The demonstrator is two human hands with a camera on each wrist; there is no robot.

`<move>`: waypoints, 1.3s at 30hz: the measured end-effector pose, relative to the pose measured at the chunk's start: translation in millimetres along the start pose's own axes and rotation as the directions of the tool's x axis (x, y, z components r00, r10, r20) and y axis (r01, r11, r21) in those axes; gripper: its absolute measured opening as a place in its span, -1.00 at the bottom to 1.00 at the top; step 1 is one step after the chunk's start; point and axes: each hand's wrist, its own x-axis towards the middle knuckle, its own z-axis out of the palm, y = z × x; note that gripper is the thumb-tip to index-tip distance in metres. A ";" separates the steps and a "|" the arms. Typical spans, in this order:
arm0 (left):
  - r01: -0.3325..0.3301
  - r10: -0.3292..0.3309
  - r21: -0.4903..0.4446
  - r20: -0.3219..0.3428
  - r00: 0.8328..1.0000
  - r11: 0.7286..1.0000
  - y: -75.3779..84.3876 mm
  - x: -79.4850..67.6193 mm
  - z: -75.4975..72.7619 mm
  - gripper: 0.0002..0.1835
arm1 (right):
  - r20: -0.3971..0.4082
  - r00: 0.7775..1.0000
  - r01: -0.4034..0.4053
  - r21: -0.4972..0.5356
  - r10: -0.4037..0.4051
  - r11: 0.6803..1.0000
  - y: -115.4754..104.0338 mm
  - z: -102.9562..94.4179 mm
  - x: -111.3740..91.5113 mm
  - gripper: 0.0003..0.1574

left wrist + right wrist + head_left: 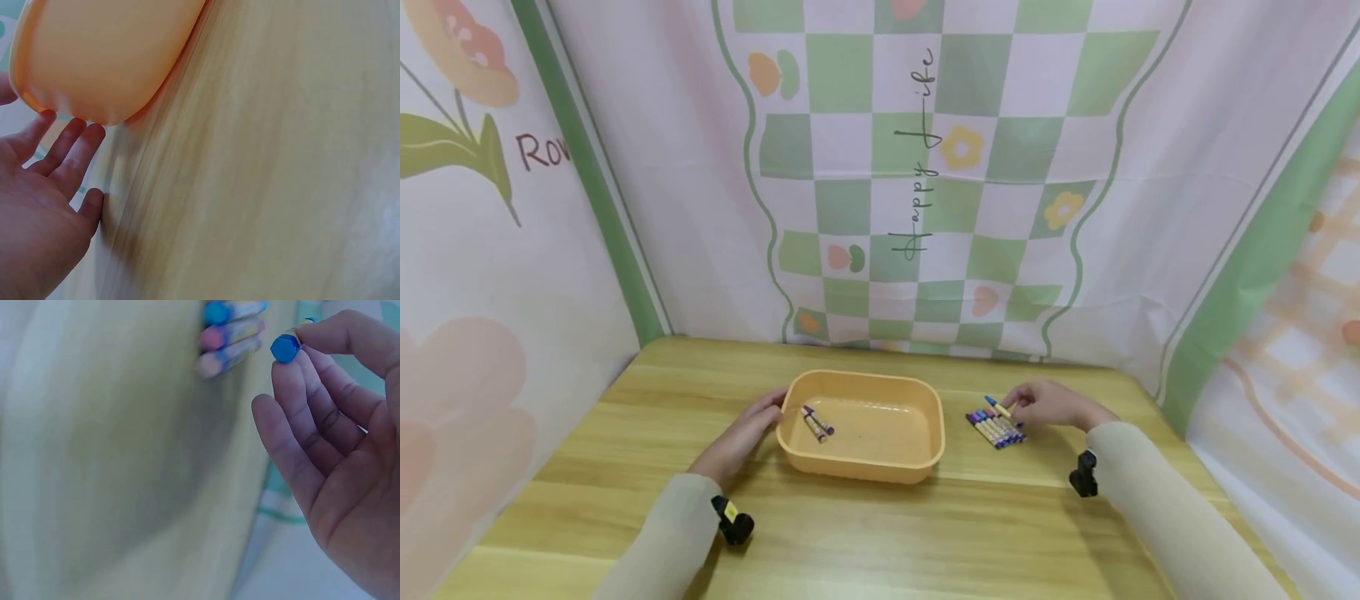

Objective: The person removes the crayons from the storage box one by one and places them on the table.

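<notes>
Looked to me like the pick-up step: the right hand point(1045, 402) had a blue-ended crayon point(1002, 408) pinched between thumb and fingertips just past the crayon row point(996, 429), and with two crayons point(814, 423) lying in the orange plastic basin point(865, 471), I'd guess the next move called for a steady pinch and a leftward carry over the rim. Its long axis slanted in the head view, blue end up-left, while the left hand point(741, 433) had loosely spread fingers touching the basin's left end.
</notes>
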 end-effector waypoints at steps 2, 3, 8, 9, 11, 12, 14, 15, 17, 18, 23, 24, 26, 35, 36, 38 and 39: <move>0.002 -0.002 -0.001 0.000 1.000 1.000 0.5 -0.1 0.5 -0.33 | -0.011 1.000 -0.020 0.012 0.020 1.000 11.0 2.3 -4.3 -0.57; 0.002 -0.002 0.000 0.001 1.000 1.000 0.8 -0.2 0.8 -0.33 | -0.012 0.999 -0.029 0.026 0.029 0.999 16.2 3.4 -6.1 -0.57; -0.001 0.001 -0.009 0.004 1.000 1.000 0.8 0.4 0.6 -0.33 | 0.014 0.999 -0.050 0.138 0.048 0.989 35.3 8.5 -11.4 -0.52; -0.002 0.002 -0.011 0.005 1.000 1.000 0.8 0.5 0.5 -0.33 | 0.017 0.999 -0.051 0.156 0.049 0.986 37.4 9.4 -11.6 -0.52; -0.001 0.001 -0.014 0.004 1.000 1.000 0.4 0.9 0.2 -0.33 | 0.017 0.999 -0.046 0.173 0.044 0.984 40.3 11.2 -11.5 -0.50; -0.001 0.001 -0.015 0.003 1.000 1.000 0.3 0.8 0.1 -0.34 | 0.016 0.999 -0.048 0.180 0.046 0.983 41.2 11.9 -11.3 -0.51; -0.002 0.002 -0.013 0.003 1.000 1.000 0.2 0.6 0.0 -0.34 | 0.016 0.999 -0.054 0.191 0.052 0.980 41.8 12.8 -10.8 -0.51; -0.003 0.003 -0.011 0.003 1.000 1.000 0.2 0.3 0.0 -0.34 | 0.016 0.998 -0.059 0.194 0.057 0.979 41.8 13.0 -10.5 -0.52; -0.005 0.005 -0.007 0.004 1.000 1.000 0.0 -0.1 0.0 -0.34 | 0.018 0.997 -0.076 0.194 0.074 0.978 41.1 12.8 -10.0 -0.54; -0.008 0.008 -0.004 0.004 1.000 1.000 0.0 -0.4 0.1 -0.34 | 0.019 0.996 -0.085 0.195 0.083 0.977 40.4 12.6 -9.9 -0.55; -0.009 0.009 -0.002 0.005 1.000 1.000 0.0 -0.6 0.1 -0.34 | 0.014 0.995 -0.100 0.172 0.099 0.980 34.4 10.8 -9.8 -0.58; -0.005 0.005 -0.003 0.002 1.000 1.000 -0.3 -0.5 0.1 -0.34 | 0.010 0.995 -0.100 0.167 0.100 0.981 32.3 10.2 -9.8 -0.58; -0.001 0.001 -0.004 -0.002 1.000 1.000 -0.3 -0.6 0.3 -0.34 | 0.002 0.995 -0.095 0.146 0.096 0.985 27.9 8.3 -9.5 -0.59; 0.001 0.000 0.003 -0.010 1.000 1.000 -2.5 -1.1 0.3 -0.35 | -0.009 1.000 -0.015 0.097 0.016 0.995 3.5 -5.4 -2.7 -0.58; 0.002 -0.002 0.003 -0.011 1.000 1.000 -2.7 -0.8 0.3 -0.35 | 0.002 1.000 0.001 0.114 -0.001 0.994 -0.6 -6.9 -0.7 -0.58; 0.003 -0.003 0.003 -0.011 1.000 1.000 -2.3 -0.8 0.6 -0.36 | 0.018 1.000 0.018 0.122 -0.020 0.992 -10.6 -9.3 3.5 -0.56; 0.002 -0.002 0.005 -0.010 1.000 1.000 -2.1 -0.9 0.7 -0.36 | 0.024 0.999 0.027 0.122 -0.030 0.992 -15.7 -10.3 6.0 -0.56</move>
